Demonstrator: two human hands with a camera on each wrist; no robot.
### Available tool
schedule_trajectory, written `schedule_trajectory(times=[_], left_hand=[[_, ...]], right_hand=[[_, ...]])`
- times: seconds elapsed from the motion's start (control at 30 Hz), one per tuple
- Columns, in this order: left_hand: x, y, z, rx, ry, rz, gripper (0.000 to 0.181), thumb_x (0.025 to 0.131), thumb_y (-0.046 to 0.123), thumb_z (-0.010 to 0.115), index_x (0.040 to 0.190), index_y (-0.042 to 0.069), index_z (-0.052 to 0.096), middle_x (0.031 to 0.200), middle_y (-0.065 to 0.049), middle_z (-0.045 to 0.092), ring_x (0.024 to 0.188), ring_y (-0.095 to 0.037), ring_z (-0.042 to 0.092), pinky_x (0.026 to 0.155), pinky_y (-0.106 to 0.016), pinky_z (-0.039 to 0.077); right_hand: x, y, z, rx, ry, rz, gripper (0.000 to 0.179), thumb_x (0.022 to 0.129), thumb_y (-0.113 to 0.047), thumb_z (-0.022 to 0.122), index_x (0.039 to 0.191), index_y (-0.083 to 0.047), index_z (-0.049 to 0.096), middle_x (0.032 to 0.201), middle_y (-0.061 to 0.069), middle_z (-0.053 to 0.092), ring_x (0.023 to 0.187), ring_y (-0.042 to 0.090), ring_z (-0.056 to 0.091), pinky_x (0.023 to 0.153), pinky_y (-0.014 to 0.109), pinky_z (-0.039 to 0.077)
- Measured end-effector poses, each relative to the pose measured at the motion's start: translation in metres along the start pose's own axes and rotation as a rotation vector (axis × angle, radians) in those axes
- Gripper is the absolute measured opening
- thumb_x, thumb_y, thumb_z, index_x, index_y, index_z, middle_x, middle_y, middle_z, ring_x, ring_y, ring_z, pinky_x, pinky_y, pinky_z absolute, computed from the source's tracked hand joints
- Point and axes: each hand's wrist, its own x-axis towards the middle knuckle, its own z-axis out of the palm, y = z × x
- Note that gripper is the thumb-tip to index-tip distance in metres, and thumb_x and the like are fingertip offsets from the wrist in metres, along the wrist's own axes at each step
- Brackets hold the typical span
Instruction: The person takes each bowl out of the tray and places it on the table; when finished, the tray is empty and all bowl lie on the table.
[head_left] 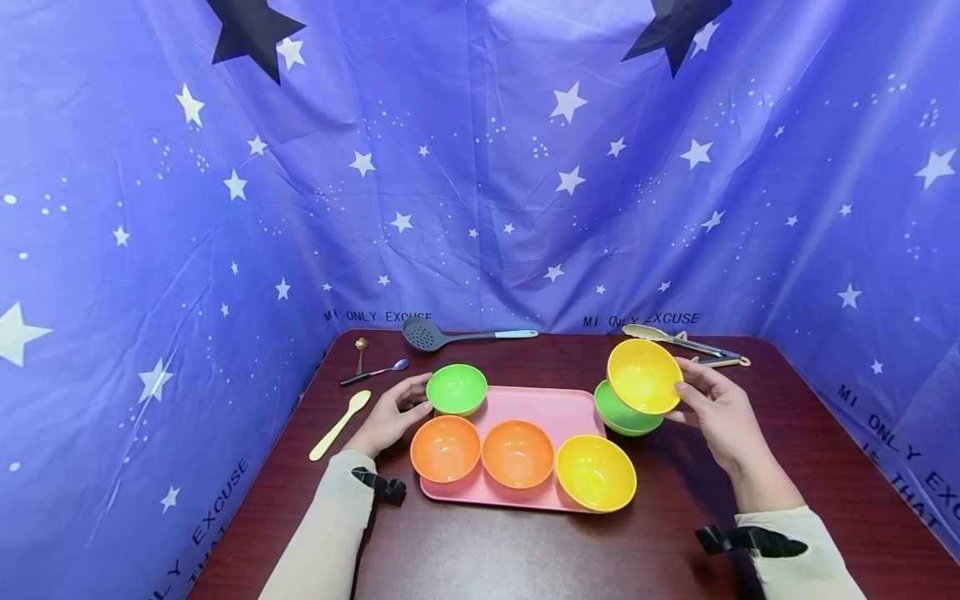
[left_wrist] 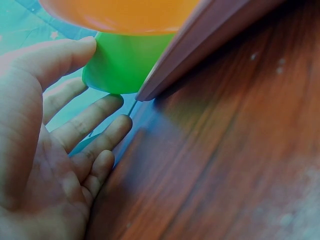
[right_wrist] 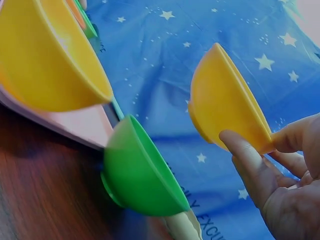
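Note:
My right hand (head_left: 723, 412) pinches the edge of a yellow bowl (head_left: 643, 375), held tilted in the air with its inside facing me. In the right wrist view that yellow bowl (right_wrist: 222, 100) hangs apart from a green bowl (right_wrist: 142, 170), which stands on the table by the tray's right end. My left hand (head_left: 395, 412) lies beside another green bowl (head_left: 457, 390) at the tray's back left corner. Thumb and fingertips are right at the wall of this green bowl (left_wrist: 122, 62) in the left wrist view, the fingers loosely extended.
Two orange bowls, left (head_left: 446, 450) and right (head_left: 517, 454), and a second yellow bowl (head_left: 596, 473) line the front of the pink tray (head_left: 558, 404). Behind are a slotted skimmer (head_left: 426, 334) and tongs (head_left: 705, 343). A pale spoon (head_left: 340, 425) and two small spoons lie left.

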Motion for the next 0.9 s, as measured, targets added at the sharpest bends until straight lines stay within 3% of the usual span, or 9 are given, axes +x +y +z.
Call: schedule_trajectory(times=[0.37, 0.57, 0.9], left_hand=[[0.000, -0.003, 0.001, 0.006, 0.000, 0.016, 0.058, 0.101, 0.024, 0.073, 0.155, 0.017, 0.051, 0.132, -0.006, 0.069, 0.123, -0.027, 0.062, 0.107, -0.051, 0.045], [0.000, -0.003, 0.001, 0.009, 0.000, 0.008, 0.059, 0.101, 0.024, 0.073, 0.156, 0.015, 0.051, 0.132, -0.006, 0.069, 0.124, -0.026, 0.062, 0.107, -0.050, 0.045], [0.000, -0.003, 0.001, 0.015, 0.004, 0.014, 0.061, 0.101, 0.024, 0.073, 0.156, 0.014, 0.050, 0.132, -0.007, 0.069, 0.123, -0.027, 0.062, 0.106, -0.049, 0.047]], right_hand=[[-0.003, -0.001, -0.033, 0.082, 0.037, -0.019, 0.049, 0.103, 0.001, 0.063, 0.150, 0.005, 0.049, 0.118, 0.001, 0.067, 0.094, 0.012, 0.076, 0.070, 0.036, 0.061], [-0.005, 0.000, -0.051, 0.070, 0.083, 0.018, 0.049, 0.102, -0.001, 0.066, 0.149, 0.000, 0.053, 0.116, -0.003, 0.069, 0.093, 0.010, 0.076, 0.069, 0.036, 0.061], [-0.007, 0.013, -0.078, 0.092, 0.132, 0.075, 0.034, 0.102, -0.002, 0.067, 0.134, -0.012, 0.066, 0.109, -0.006, 0.071, 0.089, 0.010, 0.076, 0.068, 0.038, 0.061]])
